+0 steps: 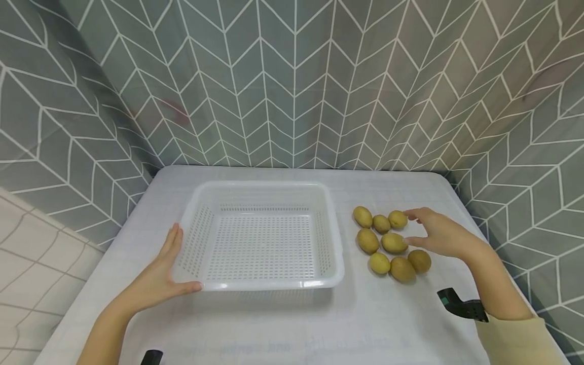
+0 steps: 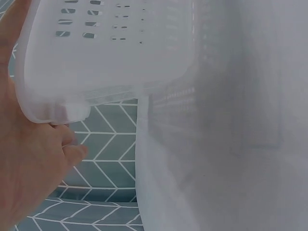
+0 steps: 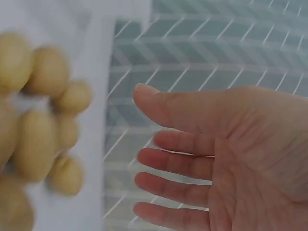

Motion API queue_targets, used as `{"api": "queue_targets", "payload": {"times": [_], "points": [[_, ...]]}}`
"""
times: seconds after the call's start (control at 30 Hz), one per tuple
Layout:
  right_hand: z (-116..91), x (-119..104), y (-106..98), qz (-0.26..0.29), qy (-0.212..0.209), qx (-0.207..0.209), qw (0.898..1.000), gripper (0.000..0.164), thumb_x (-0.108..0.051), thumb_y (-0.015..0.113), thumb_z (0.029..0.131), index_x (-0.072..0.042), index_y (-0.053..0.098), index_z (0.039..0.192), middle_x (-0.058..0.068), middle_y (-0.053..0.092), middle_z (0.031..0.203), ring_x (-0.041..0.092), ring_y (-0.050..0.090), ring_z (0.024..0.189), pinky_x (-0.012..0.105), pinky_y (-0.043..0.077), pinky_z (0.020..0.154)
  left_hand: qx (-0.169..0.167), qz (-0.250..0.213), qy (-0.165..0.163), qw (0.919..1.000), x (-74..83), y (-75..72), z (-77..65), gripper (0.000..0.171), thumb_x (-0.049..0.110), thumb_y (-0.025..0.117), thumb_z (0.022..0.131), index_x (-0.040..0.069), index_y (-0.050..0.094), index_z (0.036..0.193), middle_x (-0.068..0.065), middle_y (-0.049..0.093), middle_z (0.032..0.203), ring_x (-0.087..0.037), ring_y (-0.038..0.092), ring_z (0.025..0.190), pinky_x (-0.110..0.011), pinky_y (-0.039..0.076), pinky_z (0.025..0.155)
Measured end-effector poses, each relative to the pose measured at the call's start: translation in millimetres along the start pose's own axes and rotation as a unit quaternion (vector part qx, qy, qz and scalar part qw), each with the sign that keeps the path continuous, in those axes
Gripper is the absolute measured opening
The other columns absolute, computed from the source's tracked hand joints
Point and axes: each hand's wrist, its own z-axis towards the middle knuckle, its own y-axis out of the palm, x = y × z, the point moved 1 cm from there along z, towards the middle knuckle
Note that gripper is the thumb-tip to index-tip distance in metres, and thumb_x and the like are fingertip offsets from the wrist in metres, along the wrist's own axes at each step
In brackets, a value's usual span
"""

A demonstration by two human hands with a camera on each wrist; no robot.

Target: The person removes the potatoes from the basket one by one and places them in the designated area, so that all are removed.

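Note:
A white perforated plastic basket [image 1: 262, 285] stands in the middle-left of the table, with nothing in it. At its near left corner is my left hand [image 1: 157, 276], fingers straight along the left side and thumb against the front rim. In the left wrist view, that hand [image 2: 31, 163] lies along the basket's rim [image 2: 36, 113]. Several oval yellow to brown pieces of produce, potato-like, lie grouped right of the basket. My right hand [image 1: 442, 235] hovers beside the group, thumb and fingers spread, fingertips close to a yellow piece [image 1: 398, 219]. Nothing is in its palm in the right wrist view.
A white cloth covers the table [image 1: 283, 329]. Grey curtains [image 1: 310, 91] with white zigzag lines hang around its back and sides. Pale tiles [image 1: 36, 274] show at the lower left. A black strap piece [image 1: 461, 306] sits at the right wrist.

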Motion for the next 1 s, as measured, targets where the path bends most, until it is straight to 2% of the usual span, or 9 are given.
{"api": "queue_targets", "payload": {"times": [0.17, 0.4, 0.7, 0.83, 1.0], "points": [[8.1, -38.6, -6.2, -0.016, -0.033, 0.005, 0.999, 0.055, -0.027, 0.066, 0.092, 0.006, 0.050, 0.133, 0.023, 0.055, 0.128, 0.043, 0.052, 0.117, 0.057, 0.043, 0.092, -0.006, -0.006, 0.001, 1.0000, 0.3, 0.0, 0.1, 0.131, 0.033, 0.086, 0.069, -0.001, -0.010, 0.150, -0.016, -0.021, 0.157, -0.045, -0.010, 0.142, -0.074, 0.014, 0.100], [27.6, -82.2, -8.3, -0.028, -0.068, 0.008, 0.997, 0.054, -0.032, 0.062, 0.094, -0.001, 0.049, 0.136, 0.018, 0.053, 0.133, 0.038, 0.049, 0.123, 0.057, 0.042, 0.096, -0.020, 0.006, 0.000, 0.9998, 2.0, -3.0, 0.8, 0.131, 0.034, 0.086, 0.069, -0.004, -0.009, 0.150, -0.018, -0.022, 0.156, -0.043, -0.012, 0.142, -0.074, 0.015, 0.101], [74.0, -118.4, -8.1, -0.044, -0.093, 0.007, 0.995, 0.059, -0.037, 0.059, 0.096, -0.004, 0.044, 0.142, 0.012, 0.047, 0.141, 0.031, 0.043, 0.130, 0.051, 0.040, 0.102, -0.044, 0.044, -0.022, 0.9978, 12.6, -10.1, 4.3, 0.133, 0.045, 0.084, 0.068, -0.010, -0.006, 0.148, -0.024, -0.020, 0.155, -0.043, -0.015, 0.141, -0.072, 0.013, 0.103], [91.6, -129.8, -2.6, -0.053, -0.109, 0.008, 0.993, 0.063, -0.038, 0.057, 0.097, -0.003, 0.038, 0.146, 0.015, 0.038, 0.148, 0.032, 0.031, 0.139, 0.050, 0.030, 0.110, -0.059, 0.066, -0.029, 0.9957, 19.2, -13.2, 6.8, 0.134, 0.049, 0.083, 0.067, -0.015, -0.004, 0.146, -0.029, -0.016, 0.154, -0.045, -0.013, 0.141, -0.071, 0.011, 0.104], [112.1, -139.1, 5.4, -0.066, -0.119, 0.000, 0.991, 0.069, -0.040, 0.052, 0.098, -0.002, 0.028, 0.150, 0.016, 0.022, 0.157, 0.035, 0.012, 0.145, 0.055, 0.009, 0.115, -0.075, 0.088, -0.032, 0.9928, 28.5, -15.5, 10.0, 0.134, 0.051, 0.083, 0.065, -0.020, 0.000, 0.143, -0.037, -0.011, 0.151, -0.051, -0.009, 0.139, -0.071, 0.012, 0.103]]}}
